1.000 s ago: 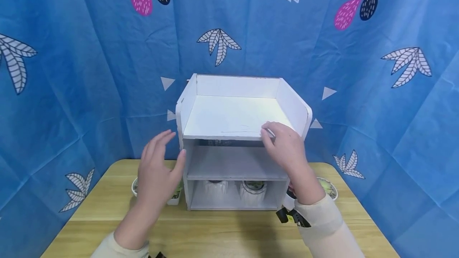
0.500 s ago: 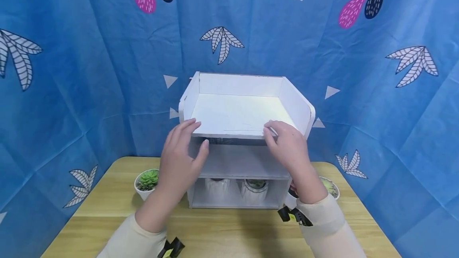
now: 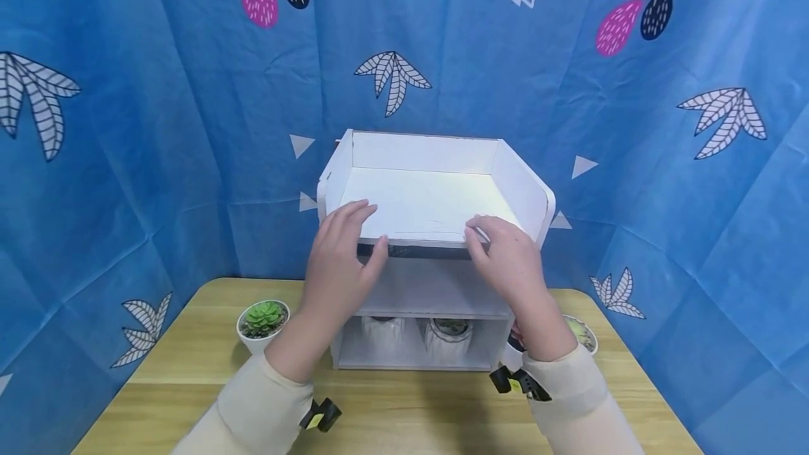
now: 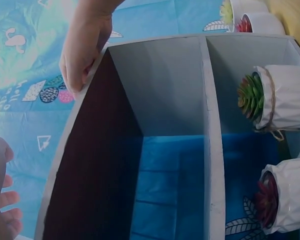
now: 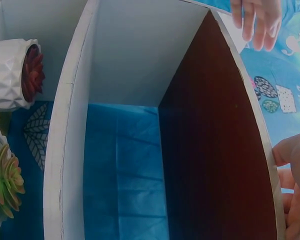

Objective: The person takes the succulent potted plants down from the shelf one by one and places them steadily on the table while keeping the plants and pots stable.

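A white shelf unit (image 3: 423,199) stands with its open front facing me. My right hand (image 3: 508,255) rests its loosely bent fingertips on the front edge of the top board, near the right side; the thumb lies by that edge in the right wrist view. My left hand (image 3: 341,258) hovers at the left part of the same edge, fingers spread and bent a little. In the left wrist view its fingers (image 4: 9,200) stand apart from the board. A green succulent pot (image 4: 285,97) and a red succulent pot (image 4: 290,195) sit in the lower compartment.
A potted green succulent (image 3: 263,325) stands left of the unit on the wooden table (image 3: 404,406). Right of it, partly behind my right forearm, is a pale green potted succulent (image 3: 580,332). A blue patterned cloth (image 3: 208,125) hangs behind and at both sides.
My left hand has moved right and inward, from beside the unit to the front edge of its top board, uncovering the green succulent at left. My right hand has stayed in place.
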`<state>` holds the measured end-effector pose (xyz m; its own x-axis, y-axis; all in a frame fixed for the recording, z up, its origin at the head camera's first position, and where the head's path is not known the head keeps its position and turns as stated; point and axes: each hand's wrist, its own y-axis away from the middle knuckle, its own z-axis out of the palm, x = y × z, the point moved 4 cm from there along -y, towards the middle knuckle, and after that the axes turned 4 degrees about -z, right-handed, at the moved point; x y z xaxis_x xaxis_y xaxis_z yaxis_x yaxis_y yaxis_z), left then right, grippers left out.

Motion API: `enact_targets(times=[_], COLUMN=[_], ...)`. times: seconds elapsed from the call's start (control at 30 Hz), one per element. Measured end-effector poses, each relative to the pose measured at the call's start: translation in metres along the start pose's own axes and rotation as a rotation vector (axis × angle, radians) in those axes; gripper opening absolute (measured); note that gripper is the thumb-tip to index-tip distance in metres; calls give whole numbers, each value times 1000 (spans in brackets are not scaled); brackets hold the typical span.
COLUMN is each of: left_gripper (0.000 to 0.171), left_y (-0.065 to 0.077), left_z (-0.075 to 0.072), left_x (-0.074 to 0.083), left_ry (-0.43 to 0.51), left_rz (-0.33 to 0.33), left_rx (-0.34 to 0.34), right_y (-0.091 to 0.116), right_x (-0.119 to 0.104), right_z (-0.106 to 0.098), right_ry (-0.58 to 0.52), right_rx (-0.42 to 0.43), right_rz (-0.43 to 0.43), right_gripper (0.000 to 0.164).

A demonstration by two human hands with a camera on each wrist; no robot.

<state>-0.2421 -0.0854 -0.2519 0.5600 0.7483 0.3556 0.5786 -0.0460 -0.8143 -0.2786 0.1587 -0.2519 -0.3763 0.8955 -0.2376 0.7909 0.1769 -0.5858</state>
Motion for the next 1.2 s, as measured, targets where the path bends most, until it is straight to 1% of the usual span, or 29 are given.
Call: enact_targets(times=[0.27, 0.43, 0.63, 0.8, 0.93, 1.07, 1.2], left_gripper=[41, 40, 39, 33, 29, 28, 29], left_y=[-7, -9, -11, -11, -11, -11, -11], left_z=[15, 22, 30, 35, 38, 40, 40], left_x=[-2, -7, -10, -9, -8, -6, -3], left_ry=[-42, -102, -161, -206, -224, -246, -269], left_rz=[8, -3, 8, 18, 27, 26, 22], left_rx=[-18, -35, -66, -71, -84, -109, -118], right_y=[0, 0, 1, 0, 0, 0, 0], right_x=[0, -1, 0, 1, 1, 1, 1], right_z=[-1, 0, 0, 0, 0, 0, -1], right_ry=[0, -1, 3, 4, 5, 3, 1], right_rx=[-3, -4, 2, 7, 7, 6, 2], right_rz=[0, 0, 8, 4, 5, 8, 5], right_gripper=[33, 34, 33, 34, 34, 33, 33])
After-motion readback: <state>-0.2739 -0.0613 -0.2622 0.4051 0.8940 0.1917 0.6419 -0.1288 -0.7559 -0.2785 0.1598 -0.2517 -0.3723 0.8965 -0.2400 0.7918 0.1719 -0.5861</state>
